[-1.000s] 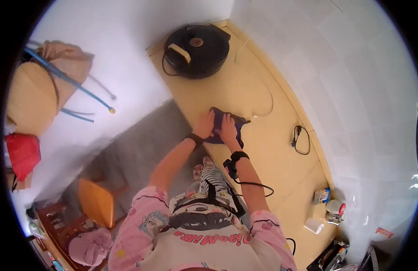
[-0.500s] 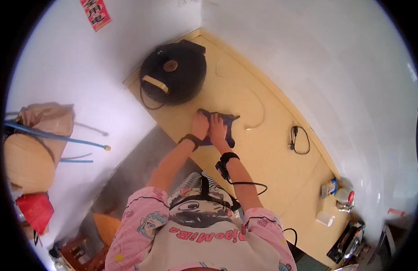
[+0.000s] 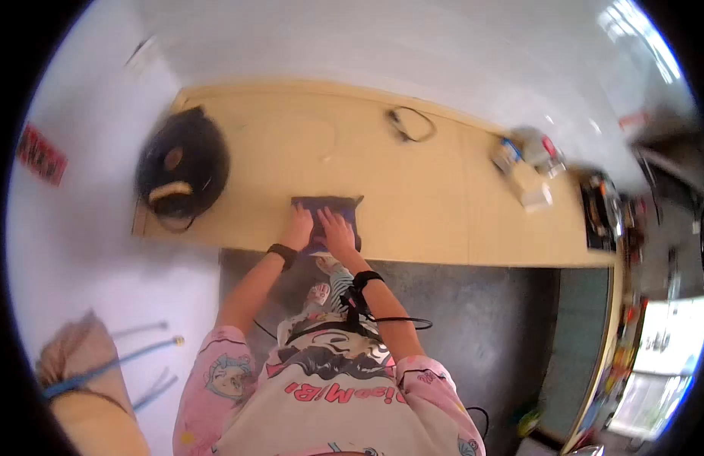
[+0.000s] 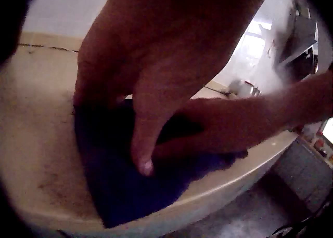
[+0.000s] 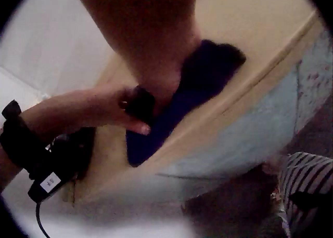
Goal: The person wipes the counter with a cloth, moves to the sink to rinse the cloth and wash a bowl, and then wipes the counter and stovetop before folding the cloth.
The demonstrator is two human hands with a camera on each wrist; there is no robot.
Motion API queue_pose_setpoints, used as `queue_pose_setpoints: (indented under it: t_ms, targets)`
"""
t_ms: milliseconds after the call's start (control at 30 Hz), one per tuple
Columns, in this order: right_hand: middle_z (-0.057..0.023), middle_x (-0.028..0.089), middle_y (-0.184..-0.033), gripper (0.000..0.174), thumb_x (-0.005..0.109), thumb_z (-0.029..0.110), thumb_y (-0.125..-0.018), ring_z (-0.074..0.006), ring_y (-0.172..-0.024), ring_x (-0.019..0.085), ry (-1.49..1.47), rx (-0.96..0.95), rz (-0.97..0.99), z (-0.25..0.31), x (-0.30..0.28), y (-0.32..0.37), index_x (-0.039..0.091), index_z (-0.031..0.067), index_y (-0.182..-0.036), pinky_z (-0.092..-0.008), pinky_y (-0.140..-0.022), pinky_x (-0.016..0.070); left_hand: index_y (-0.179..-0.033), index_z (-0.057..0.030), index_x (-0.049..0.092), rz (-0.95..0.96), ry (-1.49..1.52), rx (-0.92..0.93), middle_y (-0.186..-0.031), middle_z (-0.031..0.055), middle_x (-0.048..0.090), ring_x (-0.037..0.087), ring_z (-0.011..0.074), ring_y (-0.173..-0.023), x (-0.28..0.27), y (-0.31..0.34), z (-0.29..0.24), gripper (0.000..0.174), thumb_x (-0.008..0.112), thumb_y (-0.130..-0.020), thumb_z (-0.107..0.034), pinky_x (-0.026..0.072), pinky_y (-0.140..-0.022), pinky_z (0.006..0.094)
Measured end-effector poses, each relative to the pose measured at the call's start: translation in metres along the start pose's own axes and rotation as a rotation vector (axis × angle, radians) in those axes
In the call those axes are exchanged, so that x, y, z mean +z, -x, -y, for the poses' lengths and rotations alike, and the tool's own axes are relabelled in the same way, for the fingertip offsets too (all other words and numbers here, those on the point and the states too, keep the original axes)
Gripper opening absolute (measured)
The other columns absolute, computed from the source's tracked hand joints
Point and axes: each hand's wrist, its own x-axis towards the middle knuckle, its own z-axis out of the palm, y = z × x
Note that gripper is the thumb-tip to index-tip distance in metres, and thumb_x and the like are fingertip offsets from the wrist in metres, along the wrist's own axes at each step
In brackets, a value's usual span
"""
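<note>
A dark blue cloth (image 3: 336, 209) lies spread near the front edge of the tan counter (image 3: 412, 213). My left hand (image 3: 299, 228) rests on its left half, fingers pointing away from me. Beside it, my right hand (image 3: 336, 234) presses on the cloth with its fingers extended. In the left wrist view the left thumb (image 4: 147, 149) points straight down onto the cloth (image 4: 125, 191), while the other left fingers are mostly hidden behind the hand. The right wrist view shows one end of the cloth (image 5: 213, 66) reaching out past the right hand (image 5: 161, 77), close to the counter edge.
A round black appliance (image 3: 207, 159) with a tan handle stands at the counter's left end. A coiled black power cord (image 3: 416, 125) lies at the back. To the right are a white cup (image 3: 538, 199), small packages and a black stove (image 3: 595, 205). Blue tubes (image 3: 124, 368) jut from the left wall.
The head view has swung right, so the counter now runs across it and more of the room's right side shows. Both hands stay on the cloth, the left fingers looking straighter than before.
</note>
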Motion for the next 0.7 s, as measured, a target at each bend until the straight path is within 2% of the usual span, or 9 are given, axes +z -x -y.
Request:
queue_pose_setpoints:
  t_ms: [100,200,233,300,367,500,533,633,700]
  targets:
    - [-0.0054,0.034,-0.136,0.074,0.068,0.028,-0.069,-0.0271,-0.115,0.041,-0.021,0.147,0.035,-0.038,-0.022,0.029,0.031,0.0137,-0.132,-0.0418,-0.089,0.0387,-0.111,0.0126,0.041,0.048,-0.050,0.260,-0.123,0.0320,0.038,0.037,0.0425,-0.116,-0.019,-0.031,-0.029,0.087,0.083,-0.046,-0.027,0.0294,-0.101,0.0424]
    - [-0.0041,0.034,-0.136,0.075,0.068,0.028,-0.069,-0.0261,-0.115,0.041,0.028,0.255,-0.113,-0.079,-0.013,0.071,0.031,0.0147,-0.133,-0.0413,-0.089,0.0388,-0.113,0.0163,0.039,-0.002,0.034,0.377,-0.125,0.0341,0.035,0.033,0.0417,-0.120,-0.006,-0.058,-0.079,0.092,0.082,-0.047,-0.032,0.0263,-0.103,0.0410]
    - [-0.0043,0.034,-0.136,0.075,0.068,0.028,-0.069,-0.0257,-0.115,0.041,0.022,0.300,-0.122,-0.084,-0.014,0.088,0.031,0.0146,-0.133,-0.0412,-0.089,0.0387,-0.118,0.0181,0.033,0.132,0.057,0.419,-0.129,0.0345,0.029,0.028,0.0427,-0.123,-0.018,-0.058,-0.100,0.101,0.082,-0.048,-0.037,0.0231,-0.104,0.0413]
    - [-0.0056,0.034,-0.136,0.076,0.069,0.027,-0.068,-0.0250,-0.115,0.041,0.029,0.400,-0.212,-0.118,-0.022,0.110,0.032,0.0129,-0.132,-0.0408,-0.089,0.0386,-0.122,0.0198,0.026,0.138,0.167,0.443,-0.133,0.0352,0.020,0.020,0.0431,-0.127,-0.026,-0.080,-0.149,0.111,0.081,-0.047,-0.041,0.0194,-0.106,0.0419]
    - [-0.0072,0.034,-0.136,0.077,0.069,0.027,-0.067,-0.0253,-0.115,0.041,0.032,0.461,-0.266,-0.157,-0.042,0.130,0.032,0.0105,-0.132,-0.0406,-0.089,0.0385,-0.113,0.0211,0.039,0.026,0.054,0.583,-0.126,0.0369,0.031,0.023,0.0445,-0.124,-0.034,-0.099,-0.199,0.100,0.077,-0.050,-0.046,0.0181,-0.105,0.0449]
    - [-0.0081,0.033,-0.137,0.077,0.070,0.027,-0.066,-0.0259,-0.114,0.042,0.028,0.668,-0.269,-0.243,-0.077,0.159,0.033,0.0091,-0.130,-0.0399,-0.088,0.0390,-0.117,0.0223,0.034,0.015,-0.076,0.755,-0.129,0.0375,0.027,0.020,0.0461,-0.125,-0.025,-0.171,-0.304,0.107,0.075,-0.050,-0.051,0.0139,-0.106,0.0455]
    - [-0.0080,0.034,-0.136,0.076,0.070,0.026,-0.066,-0.0260,-0.113,0.042,0.038,0.709,-0.289,-0.260,-0.084,0.167,0.033,0.0092,-0.130,-0.0399,-0.088,0.0394,-0.118,0.0219,0.033,0.063,-0.092,0.790,-0.128,0.0373,0.029,0.020,0.0454,-0.126,-0.038,-0.180,-0.330,0.108,0.075,-0.051,-0.050,0.0136,-0.106,0.0465]
    - [-0.0086,0.035,-0.136,0.077,0.070,0.028,-0.065,-0.0259,-0.111,0.044,0.090,0.806,-0.315,-0.312,-0.093,0.186,0.033,0.0075,-0.130,-0.0388,-0.087,0.0403,-0.112,0.0074,0.053,0.108,-0.362,0.910,-0.126,0.0365,0.033,0.021,0.0468,-0.125,-0.030,-0.228,-0.411,0.084,0.074,-0.053,-0.049,0.0157,-0.103,0.0529]
    - [-0.0091,0.034,-0.136,0.078,0.070,0.028,-0.065,-0.0256,-0.110,0.044,0.119,0.827,-0.314,-0.338,-0.098,0.203,0.033,0.0067,-0.130,-0.0384,-0.087,0.0402,-0.106,0.0022,0.060,0.101,-0.244,0.877,-0.125,0.0368,0.034,0.022,0.0489,-0.123,-0.042,-0.228,-0.446,0.075,0.074,-0.053,-0.049,0.0168,-0.102,0.0544]
